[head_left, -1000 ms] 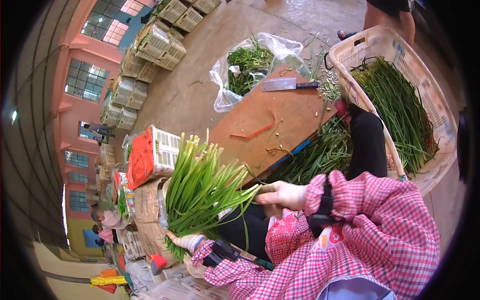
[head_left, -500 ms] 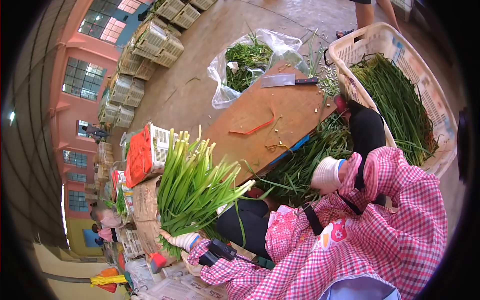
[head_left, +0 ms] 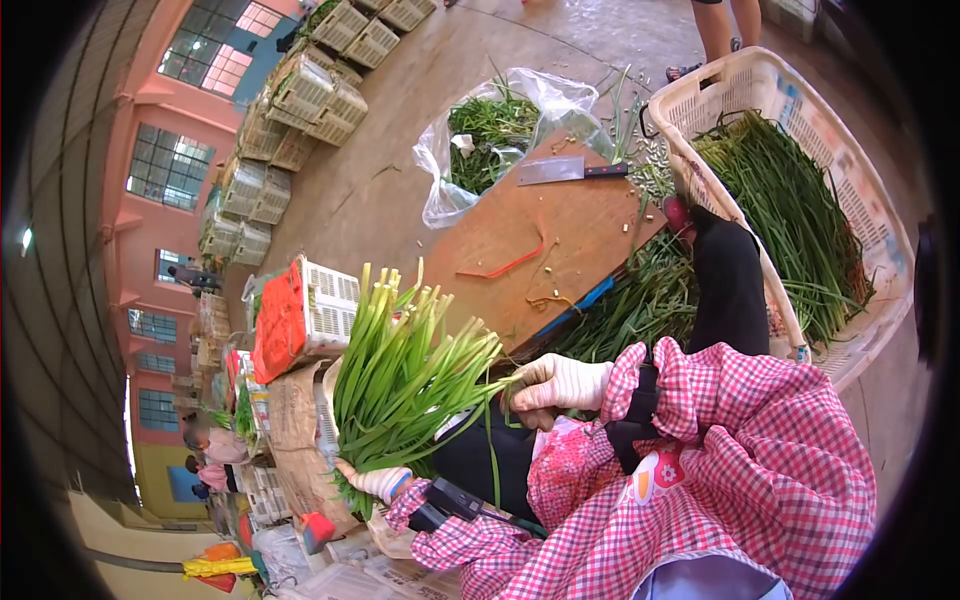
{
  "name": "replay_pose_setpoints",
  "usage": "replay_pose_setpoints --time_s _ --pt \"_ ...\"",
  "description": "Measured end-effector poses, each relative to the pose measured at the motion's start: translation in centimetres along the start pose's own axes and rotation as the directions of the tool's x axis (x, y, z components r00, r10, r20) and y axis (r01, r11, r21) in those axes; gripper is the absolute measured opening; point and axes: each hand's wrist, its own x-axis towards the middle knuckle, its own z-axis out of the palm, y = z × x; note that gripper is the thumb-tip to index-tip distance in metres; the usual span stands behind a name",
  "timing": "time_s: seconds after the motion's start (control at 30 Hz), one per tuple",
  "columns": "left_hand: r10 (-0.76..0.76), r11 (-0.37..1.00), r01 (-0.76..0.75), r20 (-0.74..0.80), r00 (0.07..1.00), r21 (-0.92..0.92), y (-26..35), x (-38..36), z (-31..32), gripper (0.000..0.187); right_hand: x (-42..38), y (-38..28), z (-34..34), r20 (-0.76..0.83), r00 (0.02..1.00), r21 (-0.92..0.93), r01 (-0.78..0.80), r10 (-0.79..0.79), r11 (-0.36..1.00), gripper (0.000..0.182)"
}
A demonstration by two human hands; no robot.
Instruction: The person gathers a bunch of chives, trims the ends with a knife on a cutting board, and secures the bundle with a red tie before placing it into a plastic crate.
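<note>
My left hand (head_left: 376, 483), in a white glove or wrap with bare fingertips, is closed around the lower part of a big bunch of long green leafy stalks (head_left: 410, 375). Their pale cut ends point up and away from me. At the bunch's right side, my right hand (head_left: 562, 384), wrapped in white, has its fingers curled together on the pale end of one stalk. Beyond the bunch lies a brown wooden board (head_left: 500, 300), with a cleaver (head_left: 555, 171) and a red strip (head_left: 505, 264) on it.
A large white crate (head_left: 745, 235) of long greens (head_left: 790, 220) stands at my right. Loose leaves (head_left: 640, 300) lie beside the board. Behind it sits a clear plastic bag (head_left: 437, 165) with trimmings. Stacked crates (head_left: 310, 95) line the wall; a bystander's legs (head_left: 712, 40) show at the top.
My right hand has swung forward and left from my right knee to the stalks and closed on one end. My left hand still grips the bunch, hardly moved.
</note>
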Motion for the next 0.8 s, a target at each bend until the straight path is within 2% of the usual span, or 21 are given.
replay_pose_setpoints --time_s 0.07,0.13,0.2,0.27,0.3,0.4,0.43,0.47,0.53,0.57,0.6,0.63,0.67,0.7,0.73,0.77,0.8 --pt "0.0 1.0 0.0 -0.005 1.0 -0.013 -0.5 1.8 -1.4 0.066 -0.3 0.2 -0.3 0.023 0.999 0.044 -0.03 0.029 0.999 0.046" --pt "0.002 1.0 -0.002 -0.002 1.0 -0.029 -0.7 2.4 -2.0 0.062 -0.1 0.9 -0.4 0.016 0.996 0.081 0.091 -0.093 0.993 0.044" --pt "-0.1 0.995 0.1 0.039 0.994 0.001 -0.9 2.4 -2.1 0.069 -0.1 0.4 -0.1 0.004 0.995 0.072 0.1 -0.1 0.992 0.042" --pt "-0.097 0.995 0.096 0.048 0.994 0.011 -1.4 3.6 -2.9 0.068 0.0 -0.4 0.4 -0.011 0.998 0.057 0.058 -0.057 0.997 0.044" --pt "-0.085 0.996 0.084 0.056 0.995 0.024 -1.6 4.3 -3.4 0.068 0.0 -0.4 0.4 -0.056 0.998 0.013 0.028 -0.027 1.0 0.033" --pt "-0.072 0.997 0.07 0.066 0.995 0.037 -1.2 4.4 -3.4 0.068 0.2 0.0 -0.9 -0.032 0.998 -0.05 -0.048 0.046 0.998 0.024" --pt "-0.073 0.997 0.07 0.073 0.995 0.036 -1.2 4.3 -3.4 0.068 -0.4 0.1 -1.1 -0.013 1.0 -0.001 -0.026 0.026 1.0 0.021" --pt "-0.074 0.997 0.072 0.071 0.995 0.038 -1.1 4.5 -3.5 0.068 -1.0 -0.1 -1.6 0.043 0.999 -0.075 -0.004 0.008 0.997 0.02" --pt "-0.062 0.997 0.059 0.061 0.996 0.055 -0.7 5.3 -3.9 0.068 -2.5 -1.2 -2.5 0.123 0.973 -0.347 -0.144 0.197 0.927 0.021" --pt "-0.037 0.999 0.034 0.079 0.996 0.042 -0.7 5.5 -4.0 0.07 -3.2 -1.6 -3.1 0.187 0.958 -0.494 -0.099 0.217 0.864 0.023" --pt "-0.036 0.998 0.033 0.076 0.996 0.044 -0.5 5.3 -3.7 0.07 -3.6 -1.0 -4.2 0.165 0.941 -0.638 -0.126 0.294 0.76 0.024" --pt "-0.039 0.999 0.037 0.082 0.996 0.021 -0.2 4.9 -3.3 0.07 -4.2 -0.7 -5.2 0.128 0.941 -0.804 -0.087 0.314 0.588 0.028" --pt "-0.042 0.999 0.042 0.089 0.995 -0.002 -0.1 4.6 -3.1 0.069 -4.7 -0.7 -5.9 0.085 0.942 -0.923 -0.047 0.324 0.381 0.033" --pt "-0.046 0.999 0.046 0.087 0.995 -0.002 -0.1 4.6 -3.1 0.069 -5.1 -0.6 -6.2 -0.044 0.912 -0.992 -0.087 0.409 0.087 0.038" --pt "-0.023 1.0 0.023 0.086 0.996 0.001 -0.1 4.7 -3.1 0.068 -5.5 -0.5 -6.4 -0.191 0.873 -0.972 -0.102 0.45 -0.213 0.044" --pt "0.0 1.0 -0.001 0.087 0.996 0.005 0.0 4.6 -3.1 0.067 -6.1 -0.7 -6.3 -0.289 0.843 -0.948 -0.188 0.453 -0.256 0.051" --pt "-0.003 1.0 0.002 0.088 0.996 0.008 0.0 4.5 -3.1 0.067 -6.4 -0.3 -6.2 -0.291 0.842 -0.948 -0.19 0.454 -0.254 0.051"
